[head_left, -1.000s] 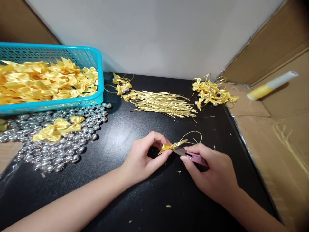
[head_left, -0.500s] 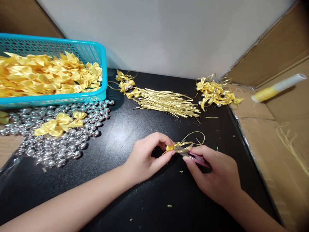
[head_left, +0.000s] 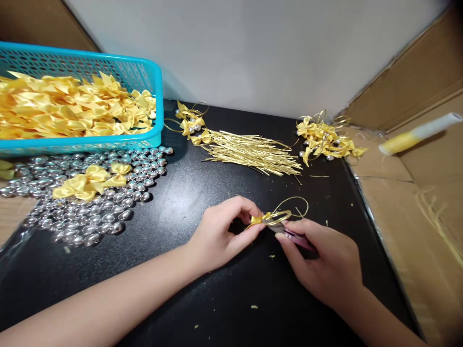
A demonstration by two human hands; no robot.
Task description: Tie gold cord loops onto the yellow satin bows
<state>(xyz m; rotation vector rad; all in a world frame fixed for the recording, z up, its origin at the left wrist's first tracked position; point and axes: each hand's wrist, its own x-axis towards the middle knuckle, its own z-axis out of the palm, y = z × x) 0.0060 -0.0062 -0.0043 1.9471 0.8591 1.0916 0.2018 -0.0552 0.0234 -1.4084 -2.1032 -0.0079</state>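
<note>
Gold loops (head_left: 283, 212) have widened beside the bow (head_left: 256, 219) pinched in left hand (head_left: 224, 231) (right hand (head_left: 325, 255) grips pink-handled scissors (head_left: 299, 240)).

There was a pale wall (head_left: 231, 58) at the back, brown cardboard (head_left: 383, 212) down the right side, a cardboard panel (head_left: 36, 19) far left, and some yellow-and-white tube (head_left: 419, 134) kinda slanted on the right.

The left hand (head_left: 213, 236) and right hand (head_left: 331, 255) join slender, bare forearms (head_left: 126, 291).
</note>
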